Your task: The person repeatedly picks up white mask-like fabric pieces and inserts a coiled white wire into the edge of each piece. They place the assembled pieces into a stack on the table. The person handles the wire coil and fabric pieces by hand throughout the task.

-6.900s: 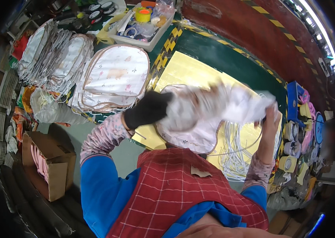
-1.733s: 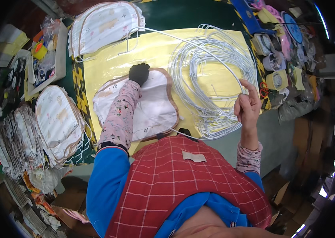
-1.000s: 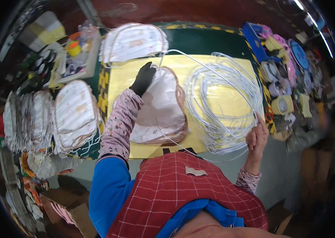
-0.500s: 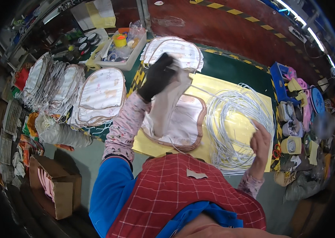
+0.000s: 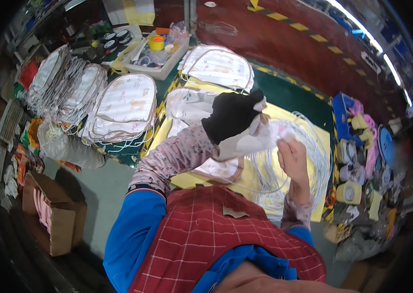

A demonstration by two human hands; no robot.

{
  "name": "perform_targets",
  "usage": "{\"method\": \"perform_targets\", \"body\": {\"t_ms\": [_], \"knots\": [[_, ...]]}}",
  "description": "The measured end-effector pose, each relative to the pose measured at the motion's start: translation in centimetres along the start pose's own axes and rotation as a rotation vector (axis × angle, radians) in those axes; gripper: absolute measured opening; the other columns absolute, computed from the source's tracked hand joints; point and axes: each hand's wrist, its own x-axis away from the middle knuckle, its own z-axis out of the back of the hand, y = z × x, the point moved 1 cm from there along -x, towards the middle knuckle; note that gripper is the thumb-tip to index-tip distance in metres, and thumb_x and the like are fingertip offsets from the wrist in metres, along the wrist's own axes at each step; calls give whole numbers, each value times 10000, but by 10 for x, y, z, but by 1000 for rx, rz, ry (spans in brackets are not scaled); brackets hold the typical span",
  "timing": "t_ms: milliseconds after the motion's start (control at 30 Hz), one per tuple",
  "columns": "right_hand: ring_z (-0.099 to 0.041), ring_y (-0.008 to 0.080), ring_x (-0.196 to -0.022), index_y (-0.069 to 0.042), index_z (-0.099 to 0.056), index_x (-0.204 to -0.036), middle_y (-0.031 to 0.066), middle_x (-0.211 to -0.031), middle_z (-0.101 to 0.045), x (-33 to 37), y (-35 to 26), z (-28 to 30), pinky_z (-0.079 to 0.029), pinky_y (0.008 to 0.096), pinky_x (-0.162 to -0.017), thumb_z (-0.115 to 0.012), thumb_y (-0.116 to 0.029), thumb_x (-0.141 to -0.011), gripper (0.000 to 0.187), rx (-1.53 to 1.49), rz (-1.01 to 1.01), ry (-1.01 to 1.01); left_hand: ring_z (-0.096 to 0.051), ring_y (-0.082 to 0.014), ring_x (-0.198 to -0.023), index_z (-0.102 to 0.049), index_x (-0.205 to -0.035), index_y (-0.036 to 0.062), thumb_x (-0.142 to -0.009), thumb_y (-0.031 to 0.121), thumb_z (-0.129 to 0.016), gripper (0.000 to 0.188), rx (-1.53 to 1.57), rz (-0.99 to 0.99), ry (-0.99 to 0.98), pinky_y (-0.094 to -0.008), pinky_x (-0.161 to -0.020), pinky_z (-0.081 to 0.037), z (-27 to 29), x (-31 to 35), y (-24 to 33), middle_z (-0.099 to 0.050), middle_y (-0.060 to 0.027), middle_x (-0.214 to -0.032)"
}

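My left hand [image 5: 231, 116], in a black glove, grips a white printed fabric piece [image 5: 260, 139] and lifts it off the yellow mat [image 5: 194, 179]. My bare right hand [image 5: 293, 158] pinches the same fabric piece at its right edge. Under both hands a coil of white wire hoops [image 5: 314, 161] lies on the mat. Another white fabric piece [image 5: 187, 105] rests flat on the mat behind my left arm.
Stacks of oval white padded covers [image 5: 126, 105] lie left, one more cover [image 5: 218, 66] at the back. A plastic tray of small items [image 5: 157, 51] stands behind. Tape rolls and tools [image 5: 358, 161] crowd the right. A cardboard box [image 5: 52, 215] sits on the floor.
My left hand has raised the fabric piece higher off the mat. My right hand has left the wire coil and taken hold of the fabric's edge.
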Motion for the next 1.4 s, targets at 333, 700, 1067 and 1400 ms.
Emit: {"method": "perform_targets", "body": {"t_ms": [333, 700, 1067, 1400], "knots": [[-425, 172, -491, 7, -497, -661, 66, -547, -450, -2, 28, 10, -326, 320, -468, -510, -52, -835, 183, 21, -64, 48, -606, -306, -634, -638, -967, 169, -748, 319, -655, 266, 9, -165, 187, -417, -566, -451, -4, -1, -30, -588, -100, -651], [-315, 41, -337, -37, -495, -727, -18, -434, -391, -15, 21, 1, -220, 199, -342, -473, -142, -933, 232, -250, -42, 97, -595, -284, -537, -572, -933, 207, -817, 287, -576, 141, 115, -106, 238, -402, -477, -420, 8, -14, -83, -574, -69, -572], [-432, 32, -528, 61, -563, -997, -12, -698, -536, -18, 6, 20, -342, 183, -463, -492, -70, -886, 185, -497, -213, 17, -631, -274, -593, -623, -1036, 146, -817, 314, -593, 277, 311, -88, 145, -369, -560, -487, 32, -19, -171, -634, -91, -659], [-410, 40, -406, 21, -562, -1038, 40, -663, -575, -43, 28, 13, -270, 191, -356, -483, -237, -945, 285, -239, 24, 274, -623, -299, -677, -607, -991, 43, -691, 331, -744, 437, 13, -456, 158, -398, -550, -460, 75, -29, -175, -615, -186, -796]]}}
